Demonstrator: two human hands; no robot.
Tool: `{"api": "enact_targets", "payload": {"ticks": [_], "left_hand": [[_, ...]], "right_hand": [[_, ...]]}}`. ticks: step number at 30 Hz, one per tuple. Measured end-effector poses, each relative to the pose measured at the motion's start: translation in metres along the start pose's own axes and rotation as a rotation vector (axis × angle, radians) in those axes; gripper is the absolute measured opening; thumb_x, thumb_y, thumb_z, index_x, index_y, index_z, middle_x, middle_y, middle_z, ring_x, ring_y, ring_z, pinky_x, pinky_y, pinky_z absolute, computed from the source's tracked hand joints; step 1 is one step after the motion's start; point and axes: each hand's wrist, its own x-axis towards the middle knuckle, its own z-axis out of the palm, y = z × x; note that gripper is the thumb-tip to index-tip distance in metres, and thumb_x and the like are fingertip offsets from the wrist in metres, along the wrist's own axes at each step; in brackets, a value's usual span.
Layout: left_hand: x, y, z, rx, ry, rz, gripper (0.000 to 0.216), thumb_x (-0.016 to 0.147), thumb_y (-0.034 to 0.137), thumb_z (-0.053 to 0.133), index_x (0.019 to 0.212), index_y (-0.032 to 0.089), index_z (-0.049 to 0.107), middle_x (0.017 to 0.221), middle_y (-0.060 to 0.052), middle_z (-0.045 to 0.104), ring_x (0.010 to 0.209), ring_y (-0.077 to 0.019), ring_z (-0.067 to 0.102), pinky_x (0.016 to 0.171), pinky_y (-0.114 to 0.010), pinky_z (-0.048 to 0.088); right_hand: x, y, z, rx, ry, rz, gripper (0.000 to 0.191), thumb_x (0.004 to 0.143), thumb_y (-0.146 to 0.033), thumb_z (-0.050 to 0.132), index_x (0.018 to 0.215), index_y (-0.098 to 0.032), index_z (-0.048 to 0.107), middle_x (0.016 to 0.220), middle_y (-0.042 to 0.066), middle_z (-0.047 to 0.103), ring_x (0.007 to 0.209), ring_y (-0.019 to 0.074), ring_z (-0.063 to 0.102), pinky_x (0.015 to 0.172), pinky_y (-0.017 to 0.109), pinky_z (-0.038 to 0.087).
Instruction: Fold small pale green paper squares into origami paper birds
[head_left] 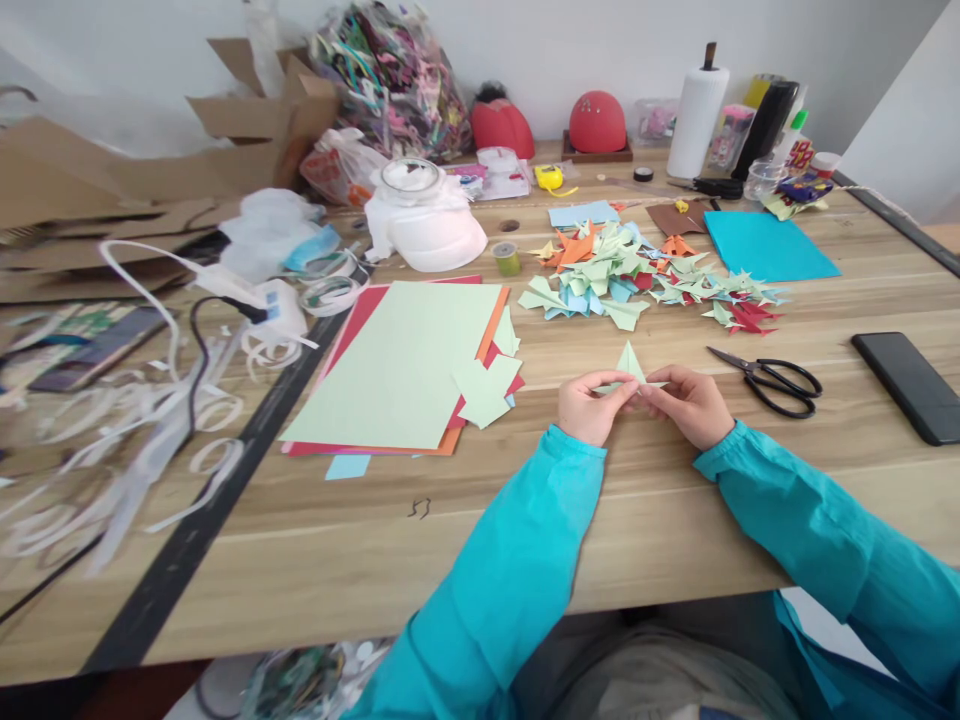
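Observation:
Both my hands meet over the table, pinching a small folded piece of pale green paper (pixel 628 358) whose pointed tip sticks up away from me. My left hand (pixel 592 405) grips its left side and my right hand (pixel 691 402) its right, fingertips close together; the lower part of the paper is hidden by them. Beyond my hands lies a heap of folded paper pieces (pixel 600 265) in green, blue, orange and red. Black-handled scissors (pixel 780 382) rest to the right of my right hand. Loose green paper cutouts (pixel 486 390) lie to the left.
A stack of coloured sheets (pixel 397 365) with green on top lies left of my arms. A blue paper sheet (pixel 772 245) is at the back right, a black phone (pixel 911 385) at the right. White paper strips and cables (pixel 202 400) clutter the left.

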Motion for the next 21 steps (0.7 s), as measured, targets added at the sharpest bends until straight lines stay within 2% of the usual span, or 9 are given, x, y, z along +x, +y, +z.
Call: {"api": "enact_targets", "payload": {"ticks": [5,9,11,14,16,21], "left_hand": [[0.0005,0.0021,-0.0005,-0.001,0.017,-0.055,0.026,0.049,0.03,0.075,0.066,0.012,0.066,0.054,-0.004,0.064,0.051,-0.0154,0.061,0.047,-0.026,0.049],[0.0033,0.0056,-0.0047,0.042,0.023,0.074,0.022,0.044,0.027,0.077,0.056,0.013,0.064,0.073,-0.005,0.068,0.062,-0.0143,0.061,0.059,-0.026,0.05],[0.0033,0.0072,-0.0059,0.044,-0.032,0.111,0.019,0.046,0.027,0.076,0.053,0.014,0.064,0.075,-0.005,0.068,0.066,-0.0144,0.061,0.063,-0.026,0.05],[0.0018,0.0069,-0.0057,0.063,-0.172,0.083,0.019,0.055,0.033,0.071,0.058,0.015,0.067,0.064,-0.004,0.066,0.058,-0.0139,0.06,0.054,-0.025,0.048],[0.0009,0.0056,-0.0048,0.082,-0.222,0.06,0.02,0.058,0.034,0.07,0.064,0.015,0.069,0.06,-0.004,0.066,0.055,-0.0143,0.059,0.05,-0.025,0.047],[0.0021,0.0023,-0.0044,0.102,-0.111,0.034,0.02,0.056,0.03,0.071,0.068,0.014,0.07,0.06,-0.004,0.067,0.055,-0.015,0.061,0.057,-0.028,0.05]], "right_hand": [[-0.0004,0.0005,-0.0003,-0.019,-0.004,-0.023,0.031,0.06,-0.042,0.07,0.07,-0.016,0.059,0.053,0.001,0.061,0.046,0.0122,0.056,0.046,0.025,0.046],[-0.0006,-0.0009,-0.0021,-0.004,-0.02,-0.011,0.03,0.059,-0.042,0.071,0.066,-0.016,0.058,0.053,0.001,0.062,0.046,0.0117,0.056,0.046,0.024,0.046],[0.0001,-0.001,-0.0037,0.02,-0.039,0.011,0.032,0.058,-0.042,0.072,0.065,-0.015,0.057,0.053,0.002,0.062,0.044,0.0111,0.055,0.043,0.023,0.044],[0.0016,0.0003,-0.0055,0.054,-0.07,0.032,0.034,0.056,-0.042,0.073,0.067,-0.014,0.057,0.051,0.001,0.062,0.04,0.0104,0.053,0.039,0.022,0.042],[0.0021,0.0015,-0.0057,0.068,-0.083,0.025,0.035,0.056,-0.042,0.073,0.069,-0.014,0.058,0.053,0.002,0.063,0.04,0.0099,0.052,0.038,0.022,0.042],[0.0008,0.002,-0.0035,0.065,-0.087,-0.052,0.03,0.061,-0.04,0.071,0.071,-0.015,0.058,0.059,0.003,0.065,0.044,0.0099,0.054,0.042,0.023,0.044]]}}
